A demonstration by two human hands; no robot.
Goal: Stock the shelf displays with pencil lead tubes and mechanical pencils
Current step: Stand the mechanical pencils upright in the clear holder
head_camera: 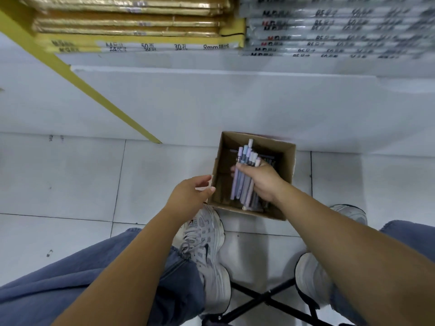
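- While the cardboard box point(288, 184) sits on the floor tiles just ahead of the person's shoes, the right hand point(260, 182) reaches into it, fingers wrapped around a bundle of mechanical pencils point(244, 175).
- Their long axis runs away from the person, capped ends pointing toward the white shelf base point(211, 102), lower tips down near the box's near wall.
- That bundle lies across the palm, projecting past the fingers on both sides.
- A few darker items remain in the box bottom; what they are is unclear.
- Beside the box's left wall, the left hand point(190, 194) is half-curled, holding nothing, thumb near the rim.
- Judged from this, the right hand lifts the bundle up.
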